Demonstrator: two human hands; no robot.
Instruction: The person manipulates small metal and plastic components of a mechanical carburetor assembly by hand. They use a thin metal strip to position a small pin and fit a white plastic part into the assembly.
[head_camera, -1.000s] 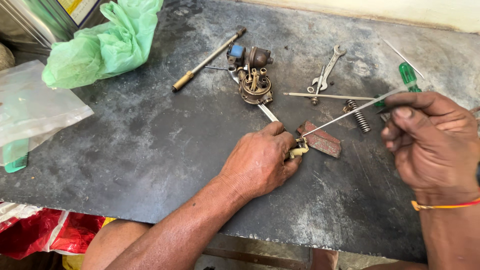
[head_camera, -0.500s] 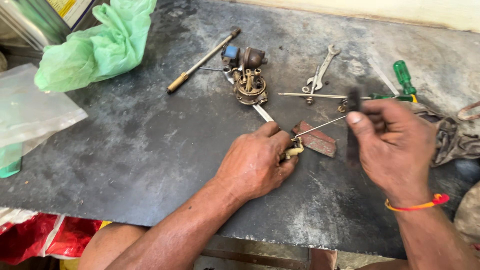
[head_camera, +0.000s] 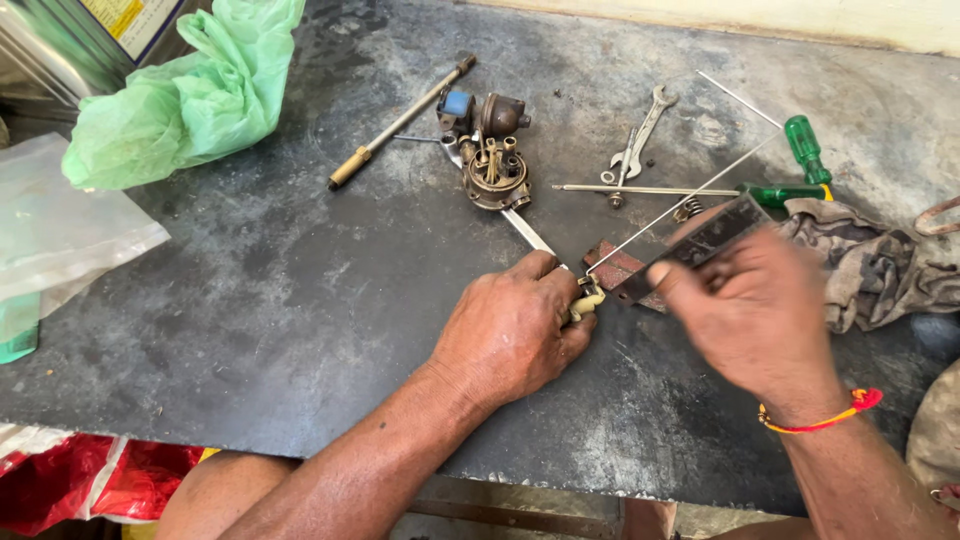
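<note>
Down at the lower middle of the frame, the left hand (head_camera: 510, 335) lies knuckles-up on the dark desk (head_camera: 280, 300), fingers curled tight and pinching a small brass part (head_camera: 585, 298) at its fingertips. Right beside it, the right hand (head_camera: 760, 320) is blurred, its fingers closed around a flat dark metal bar (head_camera: 690, 245) whose lower end angles down to just beside the brass part. A thin steel rod (head_camera: 680, 205) slants from that same spot up toward the upper right. Under the bar lies a rusty reddish block (head_camera: 620, 268). At the upper middle sits a brass carburettor-like body (head_camera: 492, 165), with a long brass-tipped rod (head_camera: 400, 122) slanting off to its left. Right of it lie a small spanner (head_camera: 640, 135) and a green-handled screwdriver (head_camera: 805, 150), with a crumpled grey rag (head_camera: 870, 260) at the right edge. A green plastic bag (head_camera: 180, 95) fills the upper left, with a clear plastic sheet (head_camera: 60, 230) below it.
</note>
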